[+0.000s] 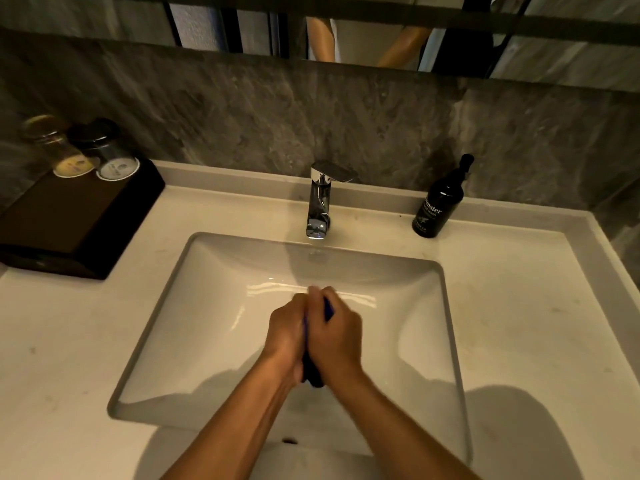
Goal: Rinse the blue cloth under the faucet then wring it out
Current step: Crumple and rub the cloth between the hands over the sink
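Observation:
Both my hands are pressed together over the middle of the white sink basin, squeezing the blue cloth between them. My left hand and my right hand curl round the cloth, which is bunched up. Only a dark blue end below my wrists and a thin blue edge near my right fingers show. The chrome faucet stands behind the basin, well beyond my hands. I see no water stream from its spout.
A black pump bottle of hand wash stands right of the faucet. At the left, a dark wooden box carries two glass jars. A stone wall and a mirror rise behind the white counter.

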